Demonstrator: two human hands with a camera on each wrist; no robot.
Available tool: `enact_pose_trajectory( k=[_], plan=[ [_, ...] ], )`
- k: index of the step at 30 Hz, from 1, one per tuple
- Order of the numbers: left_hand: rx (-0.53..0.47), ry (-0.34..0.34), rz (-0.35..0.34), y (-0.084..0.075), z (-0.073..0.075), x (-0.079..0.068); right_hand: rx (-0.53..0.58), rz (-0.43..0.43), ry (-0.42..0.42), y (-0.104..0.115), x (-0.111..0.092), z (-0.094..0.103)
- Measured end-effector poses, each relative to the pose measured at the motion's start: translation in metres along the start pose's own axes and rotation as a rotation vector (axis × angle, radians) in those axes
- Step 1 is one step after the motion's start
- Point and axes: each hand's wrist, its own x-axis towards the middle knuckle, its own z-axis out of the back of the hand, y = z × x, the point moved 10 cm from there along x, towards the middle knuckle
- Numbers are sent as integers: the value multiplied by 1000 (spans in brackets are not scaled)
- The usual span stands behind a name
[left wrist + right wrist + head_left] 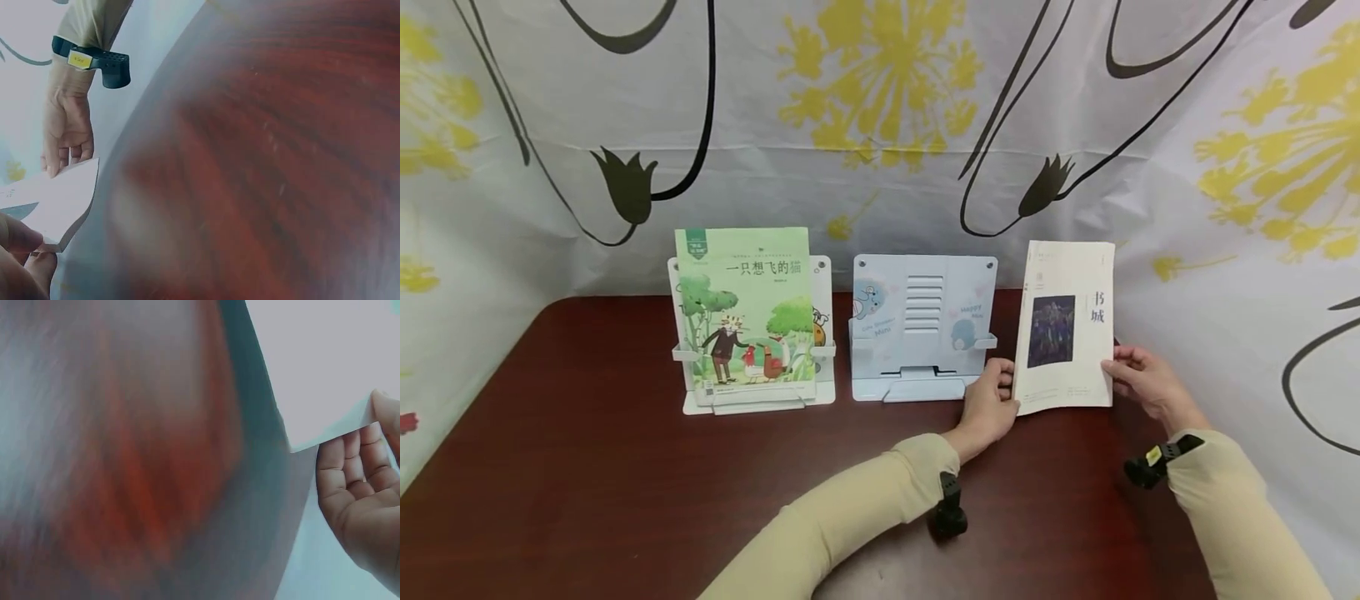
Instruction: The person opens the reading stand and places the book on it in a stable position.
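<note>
A white magazine (1086, 358) with a dark picture on its cover stands nearly upright at the right end of the table. My left hand (988, 404) holds its lower left edge, thumb in front. On the opposite edge, my right hand (1150, 383) pinches the magazine between thumb and fingers. The right wrist view shows a corner of the white magazine (331, 375) with the right hand (365, 506) at its edge. Both hands meet the magazine (69, 200) in the left wrist view. Whatever is behind the magazine is hidden.
Left of the magazine stands a pale blue book stand (925, 358) bearing no book. Farther left, a green picture book (752, 317) leans on a white book stand (823, 392). A patterned curtain (880, 192) hangs behind the dark red table (625, 500).
</note>
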Motion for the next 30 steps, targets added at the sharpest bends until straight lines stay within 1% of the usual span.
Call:
enact_pose_trajectory(
  k=[3,6,9,11,13,16,18,20,22,25,28,30],
  plan=[
    [2,-23,-63,-9,19,1,15,99,-3,19,4,-11],
    [-15,-50,-109,-18,41,3,-15,203,-21,40,8,-25],
    [-58,-49,-125,-25,64,9,3,275,-37,62,11,-42],
    [-97,-42,-109,-27,80,13,29,311,-44,76,13,-56],
    [-116,-48,-105,-29,99,16,59,341,-37,88,15,-71],
    [-105,-90,-115,-33,129,17,69,395,-32,104,18,-94],
    [-82,-127,-146,-37,148,18,54,428,-34,112,20,-107],
    [-39,-168,-198,-44,165,18,31,450,-50,118,23,-117],
    [0,-210,-251,-49,180,18,-10,454,-70,121,25,-127],
    [56,-263,-309,-54,199,18,-82,449,-97,125,27,-141],
    [86,-284,-308,-51,211,20,-178,455,-111,135,25,-158],
    [119,-295,-281,-46,218,21,-232,458,-111,142,22,-169]
  ],
)
